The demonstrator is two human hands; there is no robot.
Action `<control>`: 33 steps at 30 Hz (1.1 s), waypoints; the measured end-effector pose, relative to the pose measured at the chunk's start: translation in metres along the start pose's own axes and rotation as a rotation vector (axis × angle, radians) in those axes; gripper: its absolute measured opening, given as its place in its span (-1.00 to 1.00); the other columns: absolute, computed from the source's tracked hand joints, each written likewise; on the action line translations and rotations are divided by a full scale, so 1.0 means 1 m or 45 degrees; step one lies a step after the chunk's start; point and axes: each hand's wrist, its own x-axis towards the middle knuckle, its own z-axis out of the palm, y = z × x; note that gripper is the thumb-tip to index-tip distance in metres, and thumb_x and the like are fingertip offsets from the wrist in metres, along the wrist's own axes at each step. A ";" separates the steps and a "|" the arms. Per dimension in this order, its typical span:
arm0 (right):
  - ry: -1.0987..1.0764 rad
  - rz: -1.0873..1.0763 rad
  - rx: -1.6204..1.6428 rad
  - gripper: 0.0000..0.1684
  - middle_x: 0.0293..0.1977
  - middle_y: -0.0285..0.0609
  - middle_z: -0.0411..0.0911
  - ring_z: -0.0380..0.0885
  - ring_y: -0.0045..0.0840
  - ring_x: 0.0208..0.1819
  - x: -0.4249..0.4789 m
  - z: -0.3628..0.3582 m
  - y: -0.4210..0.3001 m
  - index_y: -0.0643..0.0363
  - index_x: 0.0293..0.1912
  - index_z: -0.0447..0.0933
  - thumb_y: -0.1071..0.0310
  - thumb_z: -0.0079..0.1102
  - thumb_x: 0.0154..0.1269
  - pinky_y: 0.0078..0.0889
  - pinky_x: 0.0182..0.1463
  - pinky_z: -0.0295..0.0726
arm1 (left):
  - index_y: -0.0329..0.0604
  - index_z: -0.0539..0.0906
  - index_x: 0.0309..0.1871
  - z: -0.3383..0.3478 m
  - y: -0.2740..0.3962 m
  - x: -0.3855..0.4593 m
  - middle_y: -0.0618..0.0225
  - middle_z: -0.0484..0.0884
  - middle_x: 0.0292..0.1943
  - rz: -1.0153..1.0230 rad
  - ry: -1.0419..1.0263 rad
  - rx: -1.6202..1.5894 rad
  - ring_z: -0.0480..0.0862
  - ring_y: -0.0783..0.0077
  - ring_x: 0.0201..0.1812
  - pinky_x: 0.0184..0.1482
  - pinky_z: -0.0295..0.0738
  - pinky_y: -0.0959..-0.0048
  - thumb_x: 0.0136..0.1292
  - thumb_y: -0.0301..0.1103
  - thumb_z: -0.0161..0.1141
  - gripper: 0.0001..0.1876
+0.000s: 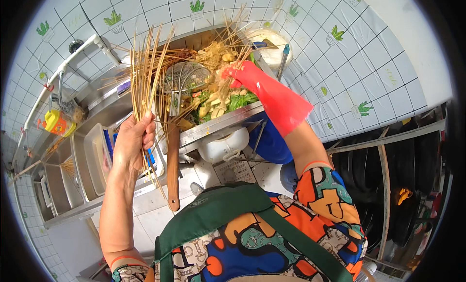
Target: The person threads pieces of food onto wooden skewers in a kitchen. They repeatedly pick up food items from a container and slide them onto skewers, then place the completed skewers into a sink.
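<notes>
My bare left hand point(136, 136) grips a long bundle of thin bamboo skewers point(145, 78), which stand up past the thumb and trail below the fist. My right hand point(247, 76), in a red rubber glove, is closed around more bamboo skewers point(244, 54) with stringy food scraps clinging at the fingers. Under it lies a heap of mixed food scraps point(214, 109) with green leaves and pale slices, filling a stainless steel sink basin point(218, 120). A wire mesh strainer point(185, 76) rests on the heap; its wooden handle point(174, 165) hangs over the basin's front edge.
More sink compartments run left, with a clear plastic tub point(96, 158). A yellow-capped bottle point(58, 122) hangs from a white pipe point(60, 69). Below the basin are a white pot point(225, 145) and a blue bucket point(273, 147). A rack point(384, 194) with black items stands right.
</notes>
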 end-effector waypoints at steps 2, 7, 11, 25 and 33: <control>0.006 -0.141 0.160 -0.66 -0.24 -0.22 0.68 0.52 -0.65 -0.48 -0.010 0.001 -0.012 0.23 -0.10 0.61 0.15 0.10 0.36 -0.57 -0.41 0.50 | -0.16 0.42 -0.23 0.005 0.003 -0.001 0.53 0.36 -0.58 -0.007 0.003 0.007 0.20 0.74 -0.66 -0.66 0.07 0.70 0.43 -0.35 0.06 -0.88; 0.048 -0.282 0.131 -0.64 -0.22 -0.18 0.67 0.52 -0.64 -0.45 -0.042 0.000 -0.094 0.24 -0.11 0.59 0.12 0.12 0.35 -0.59 -0.39 0.50 | -0.13 0.40 -0.23 0.010 0.009 0.000 0.50 0.38 -0.58 0.035 0.010 0.012 0.22 0.73 -0.67 -0.67 0.09 0.69 0.44 -0.35 0.05 -0.89; 0.135 -0.420 0.289 -0.67 -0.23 -0.10 0.66 0.58 -0.59 -0.36 -0.054 -0.011 -0.134 0.29 -0.10 0.56 0.21 0.11 0.34 -0.55 -0.34 0.57 | -0.19 0.42 -0.25 0.011 0.015 -0.001 0.49 0.39 -0.57 0.105 -0.010 -0.028 0.25 0.74 -0.67 -0.68 0.12 0.71 0.45 -0.33 0.03 -0.85; 0.050 -1.473 0.051 -0.78 -0.38 -0.12 0.65 0.59 -0.42 -0.45 -0.082 0.007 -0.174 0.20 -0.25 0.62 0.26 0.14 0.33 -0.39 -0.34 0.57 | -0.21 0.45 -0.21 0.024 0.014 -0.002 0.46 0.45 -0.59 0.186 -0.066 0.006 0.37 0.66 -0.69 -0.67 0.26 0.68 0.45 -0.32 0.01 -0.84; 0.163 -1.320 -1.549 -0.91 -0.59 -0.17 0.50 0.49 -0.25 -0.57 -0.063 0.093 -0.082 0.07 -0.49 0.49 0.32 0.20 -0.02 -0.20 -0.49 0.42 | -0.22 0.44 -0.01 0.027 -0.022 0.014 0.20 0.68 -0.26 0.258 -0.039 0.314 0.67 0.46 -0.28 -0.23 0.58 0.49 0.49 -0.32 -0.07 -0.81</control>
